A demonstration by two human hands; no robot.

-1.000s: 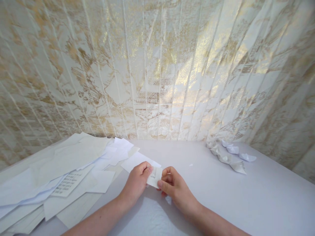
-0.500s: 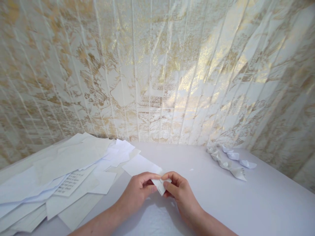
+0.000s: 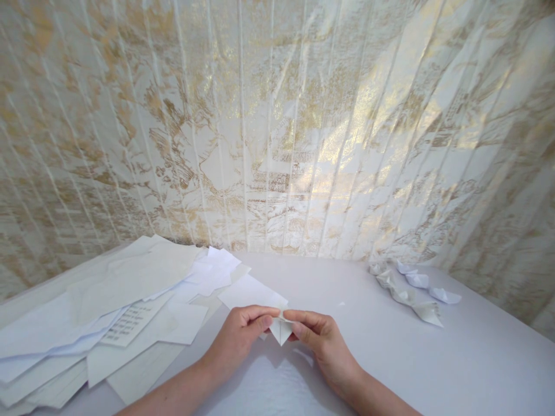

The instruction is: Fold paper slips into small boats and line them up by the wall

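Between my two hands is a small folded piece of white paper (image 3: 281, 334), its pointed corner facing down toward me and a crease running along its middle. My left hand (image 3: 243, 335) pinches its left side between thumb and fingers. On the opposite side my right hand (image 3: 323, 341) grips the paper the same way, thumb in front and index finger along the top edge. My fingers cover the paper's sides. Just beyond the hands lies a flat white sheet (image 3: 251, 292), partly hidden by my left hand.
A spread pile of loose white papers (image 3: 130, 277), one with printed text, covers the left of the white table (image 3: 347, 289). Several small folded paper boats (image 3: 403, 294) stand in rows at the back right. A patterned gold and white curtain (image 3: 277, 127) hangs behind the table.
The folded paper has turned so its point now faces straight down with the crease upright. My right index finger has straightened along its top edge. The view has shifted slightly.
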